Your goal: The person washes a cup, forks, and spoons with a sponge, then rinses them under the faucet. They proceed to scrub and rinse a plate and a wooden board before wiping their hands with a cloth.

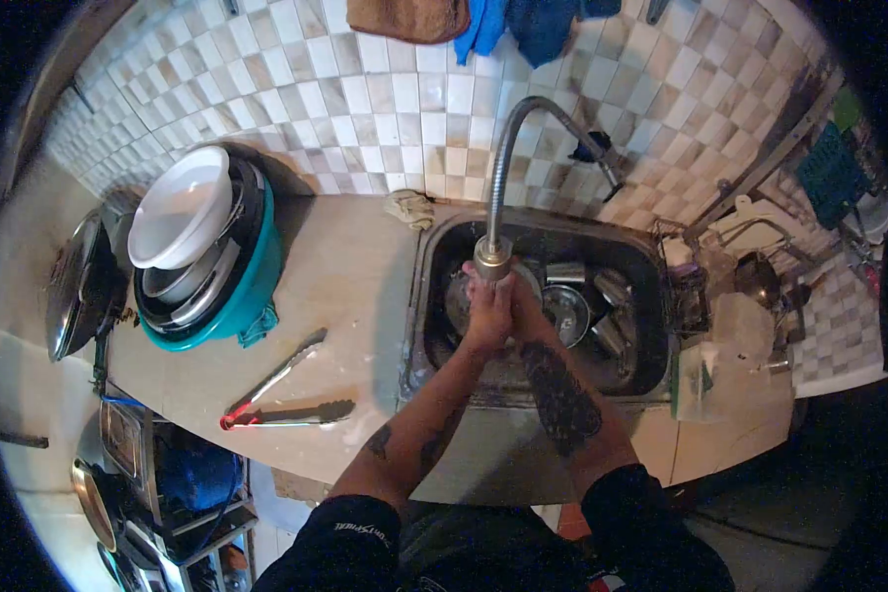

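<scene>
Over the sink (627, 380), my left hand (489, 308) and my right hand (525, 304) are pressed together, fingers closed against each other. They sit directly beneath the nozzle of the faucet (493, 259), whose flexible metal neck arches above. Whether anything is between the palms is hidden. Below my hands, a clear round lid or dish (458, 301) lies in the basin. Just right of them is a round metal pan (566, 314), with several metal cups (614, 288) farther right.
On the left counter stands a teal basin (266, 266) stacked with bowls, a white bowl (180, 209) on top. Red-handled tongs (276, 383) lie spread nearby. A crumpled cloth (410, 208) rests behind the sink. A wire rack (693, 301) and plastic containers (742, 326) stand at right.
</scene>
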The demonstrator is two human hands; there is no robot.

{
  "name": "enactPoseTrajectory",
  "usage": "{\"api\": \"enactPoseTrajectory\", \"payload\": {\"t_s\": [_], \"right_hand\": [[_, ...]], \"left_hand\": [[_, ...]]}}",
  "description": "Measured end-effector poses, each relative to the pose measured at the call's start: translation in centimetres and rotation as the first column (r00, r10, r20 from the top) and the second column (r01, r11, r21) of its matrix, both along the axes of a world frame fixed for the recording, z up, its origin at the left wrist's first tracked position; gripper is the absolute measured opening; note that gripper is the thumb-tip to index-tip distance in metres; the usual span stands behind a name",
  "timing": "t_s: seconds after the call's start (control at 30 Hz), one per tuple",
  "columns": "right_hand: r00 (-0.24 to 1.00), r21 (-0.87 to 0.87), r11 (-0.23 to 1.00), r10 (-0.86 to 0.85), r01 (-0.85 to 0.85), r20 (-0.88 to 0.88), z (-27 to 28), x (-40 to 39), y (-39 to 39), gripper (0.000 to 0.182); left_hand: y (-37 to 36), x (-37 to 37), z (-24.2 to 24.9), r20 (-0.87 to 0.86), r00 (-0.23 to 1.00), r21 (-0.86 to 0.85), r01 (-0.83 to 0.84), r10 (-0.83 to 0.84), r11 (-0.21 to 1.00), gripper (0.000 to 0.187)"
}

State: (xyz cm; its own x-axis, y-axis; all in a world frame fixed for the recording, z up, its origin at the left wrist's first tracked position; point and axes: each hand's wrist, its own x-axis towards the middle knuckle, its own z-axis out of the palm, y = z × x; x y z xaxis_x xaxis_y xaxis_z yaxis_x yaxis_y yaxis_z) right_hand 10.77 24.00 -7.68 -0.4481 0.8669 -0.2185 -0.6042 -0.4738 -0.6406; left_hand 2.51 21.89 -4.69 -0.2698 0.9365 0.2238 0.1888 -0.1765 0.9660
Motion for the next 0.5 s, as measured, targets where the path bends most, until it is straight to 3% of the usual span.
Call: {"api": "enactPoseTrajectory", "payload": {"t_s": [0.07, 0.1, 0.13, 0.17, 0.2, 0.27, 0.33, 0.37, 0.4, 0.43, 0.47, 0.5], "right_hand": [[0.994, -0.045, 0.994, -0.105, 0.103, -0.043, -0.8, -1.1, -0.4, 0.048], [0.986, -0.061, 0.987, -0.151, 0.147, -0.064, -0.7, -1.9, -0.4, 0.047], [0.978, -0.083, 0.979, -0.191, 0.184, -0.079, -0.1, -2.8, -0.8, 0.047], [0.883, 0.402, 0.915, -0.181, -0.010, 0.434, 0.6, -2.4, -1.9, 0.047], [0.490, 0.666, 0.689, -0.492, -0.286, 0.720, 2.0, -2.2, -3.2, 0.046], [0.544, 0.582, 0.778, -0.391, -0.237, 0.743, 0.9, -2.3, -2.2, 0.045], [0.585, 0.496, 0.851, -0.316, -0.172, 0.747, 0.4, -2.0, -0.7, 0.044], [0.602, 0.452, 0.882, -0.290, -0.133, 0.744, 0.3, -1.5, -0.1, 0.043], [0.618, 0.409, 0.908, -0.268, -0.095, 0.739, 0.4, -1.0, 0.2, 0.042], [0.622, 0.487, 0.863, -0.308, -0.137, 0.720, 1.4, -1.5, -0.7, 0.040], [0.628, 0.558, 0.810, -0.342, -0.179, 0.699, 3.2, -3.0, -2.2, 0.038], [0.637, 0.628, 0.748, -0.379, -0.217, 0.671, 4.7, -4.6, -3.2, 0.037]], "left_hand": [[0.5, -1.2, -1.1, -0.030, 0.994, -0.074, 0.102, -0.105, 0.992, 0.043], [3.1, -1.8, -2.5, 0.037, 0.979, -0.244, 0.202, -0.199, 0.948, 0.045], [3.3, -1.7, -1.9, -0.117, 0.991, -0.171, 0.046, -0.066, 0.984, 0.044], [2.8, -1.0, -1.4, -0.260, 0.962, -0.087, -0.106, 0.080, 0.991, 0.044], [2.2, -0.4, -2.0, -0.402, 0.901, 0.009, -0.174, 0.163, 0.985, 0.045], [0.7, 0.9, -4.2, -0.644, 0.702, 0.207, -0.224, 0.305, 0.953, 0.048], [-0.1, 0.6, -3.0, -0.508, 0.806, 0.198, -0.234, 0.304, 0.952, 0.047], [0.1, 0.2, -1.8, -0.211, 0.942, 0.085, -0.247, 0.259, 0.965, 0.043], [0.6, -0.8, -0.1, 0.117, 0.969, -0.026, -0.217, 0.219, 0.976, 0.040], [1.8, -2.3, 0.6, 0.125, 0.985, -0.129, -0.104, 0.120, 0.986, 0.024], [2.8, -3.1, 0.8, 0.021, 0.991, -0.152, -0.129, 0.133, 0.980, 0.022], [3.5, -4.1, 1.1, -0.073, 0.994, -0.289, -0.093, 0.075, 0.953, 0.025]]}}
